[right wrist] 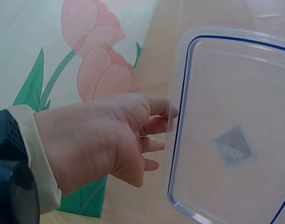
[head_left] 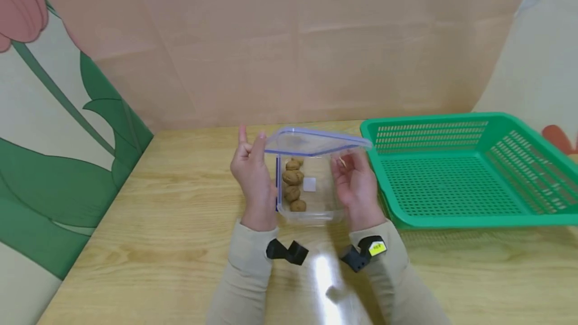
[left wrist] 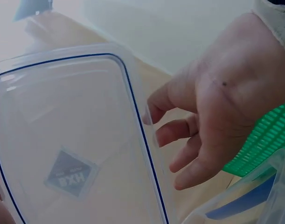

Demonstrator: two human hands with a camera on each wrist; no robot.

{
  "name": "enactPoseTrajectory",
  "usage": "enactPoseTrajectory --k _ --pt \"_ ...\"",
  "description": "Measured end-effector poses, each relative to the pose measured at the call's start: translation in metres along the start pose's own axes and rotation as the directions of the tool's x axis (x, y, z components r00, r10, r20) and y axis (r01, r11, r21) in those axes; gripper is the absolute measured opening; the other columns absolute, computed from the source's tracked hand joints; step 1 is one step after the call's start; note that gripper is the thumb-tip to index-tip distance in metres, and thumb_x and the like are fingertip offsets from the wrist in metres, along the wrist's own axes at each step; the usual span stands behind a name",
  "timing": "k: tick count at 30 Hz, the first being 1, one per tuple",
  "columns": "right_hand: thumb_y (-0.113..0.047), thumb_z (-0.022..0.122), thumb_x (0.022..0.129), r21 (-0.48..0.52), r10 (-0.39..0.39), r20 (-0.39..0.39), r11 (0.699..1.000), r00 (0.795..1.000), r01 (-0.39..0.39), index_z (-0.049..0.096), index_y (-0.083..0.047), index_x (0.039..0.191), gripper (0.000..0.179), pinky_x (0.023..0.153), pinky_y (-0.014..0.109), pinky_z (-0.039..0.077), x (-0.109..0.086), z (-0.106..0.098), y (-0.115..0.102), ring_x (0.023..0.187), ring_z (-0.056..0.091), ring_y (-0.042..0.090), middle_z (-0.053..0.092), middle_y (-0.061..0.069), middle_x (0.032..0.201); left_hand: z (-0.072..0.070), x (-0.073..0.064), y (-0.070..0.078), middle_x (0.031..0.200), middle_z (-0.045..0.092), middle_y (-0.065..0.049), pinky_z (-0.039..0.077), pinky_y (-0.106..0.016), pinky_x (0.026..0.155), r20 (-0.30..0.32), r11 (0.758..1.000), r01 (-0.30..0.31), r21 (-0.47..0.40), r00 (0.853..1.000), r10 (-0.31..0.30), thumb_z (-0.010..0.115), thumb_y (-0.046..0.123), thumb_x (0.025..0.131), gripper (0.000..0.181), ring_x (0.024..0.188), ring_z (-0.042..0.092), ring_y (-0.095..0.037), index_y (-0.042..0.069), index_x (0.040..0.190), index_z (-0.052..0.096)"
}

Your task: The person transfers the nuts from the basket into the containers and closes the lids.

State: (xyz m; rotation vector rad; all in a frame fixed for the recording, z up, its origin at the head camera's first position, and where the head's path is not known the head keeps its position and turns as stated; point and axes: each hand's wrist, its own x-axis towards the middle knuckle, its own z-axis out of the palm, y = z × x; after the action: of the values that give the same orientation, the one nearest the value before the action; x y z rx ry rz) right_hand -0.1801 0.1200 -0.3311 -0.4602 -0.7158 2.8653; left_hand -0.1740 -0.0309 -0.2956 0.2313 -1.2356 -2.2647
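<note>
A clear plastic lid with a blue seal line is held tilted above a clear food container. My left hand holds the lid's left edge, with a finger pointing up. On the other side my right hand grips the right edge, partly under the lid. The right wrist view shows the left hand with fingertips at the lid's rim. In the left wrist view the right hand has curled fingers at the lid. Several walnuts lie in a column along the container's left side.
A green plastic basket stands on the wooden table just right of the container. A pinkish cloth hangs behind the table. Panels with printed flowers flank it on the left and right.
</note>
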Motion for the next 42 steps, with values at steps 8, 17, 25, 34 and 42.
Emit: enactPoseTrajectory --k 8,17,25,34,42 --pt "-0.003 0.045 0.091 -0.190 -0.047 0.030 0.980 0.998 0.052 0.063 -0.009 0.074 0.025 0.073 0.017 0.051 -0.004 -0.002 -0.008 0.084 0.058 0.009 0.060 0.008 0.113 -0.009 0.007 -0.005 0.145 0.038 -0.011 0.021 -0.036 0.114 0.017 0.994 0.108 0.020 0.994 -0.109 0.062 0.005 0.083 0.039 0.137 0.028 -0.028 0.012 0.050 0.042" --pt "-0.020 0.056 0.092 -0.652 -0.101 0.099 0.745 0.990 0.141 0.054 0.000 0.126 0.039 0.109 0.026 0.033 -0.012 -0.020 -0.007 0.133 0.036 0.012 0.041 0.006 0.144 -0.039 0.011 -0.031 0.143 0.039 -0.015 0.036 -0.032 0.107 0.108 0.980 0.197 0.038 0.974 -0.200 0.059 0.005 0.086 0.019 0.131 0.039 -0.023 0.004 0.069 0.067" --pt "-0.021 0.040 0.099 -0.797 -0.061 0.261 0.550 0.963 0.251 0.040 0.000 0.136 0.042 0.113 0.026 0.023 -0.015 -0.055 -0.007 0.138 0.024 0.008 0.029 0.004 0.150 -0.063 -0.005 -0.057 0.144 0.040 -0.006 0.029 -0.029 0.111 0.229 0.932 0.252 0.259 0.922 -0.313 0.045 0.015 0.096 0.037 0.135 0.033 -0.016 0.003 0.131 0.048" --pt "-0.015 0.032 0.101 -0.801 -0.047 0.308 0.525 0.950 0.286 0.032 0.005 0.139 0.043 0.115 0.027 0.018 -0.006 -0.086 0.003 0.140 0.018 0.013 0.023 0.009 0.152 -0.076 -0.020 -0.077 0.144 0.038 -0.003 0.029 -0.032 0.110 0.250 0.897 0.187 0.401 0.919 -0.304 0.045 0.016 0.096 0.039 0.135 0.032 -0.017 0.011 0.135 0.046" --pt "-0.014 0.034 0.100 -0.805 -0.086 0.328 0.496 0.941 0.326 0.034 0.006 0.137 0.042 0.113 0.025 0.021 -0.003 -0.091 0.006 0.140 0.020 0.015 0.026 0.010 0.150 -0.073 -0.023 -0.083 0.142 0.041 -0.008 0.036 -0.032 0.105 0.227 0.903 0.178 0.392 0.932 -0.282 0.047 0.015 0.095 0.039 0.132 0.037 -0.022 0.010 0.133 0.048"
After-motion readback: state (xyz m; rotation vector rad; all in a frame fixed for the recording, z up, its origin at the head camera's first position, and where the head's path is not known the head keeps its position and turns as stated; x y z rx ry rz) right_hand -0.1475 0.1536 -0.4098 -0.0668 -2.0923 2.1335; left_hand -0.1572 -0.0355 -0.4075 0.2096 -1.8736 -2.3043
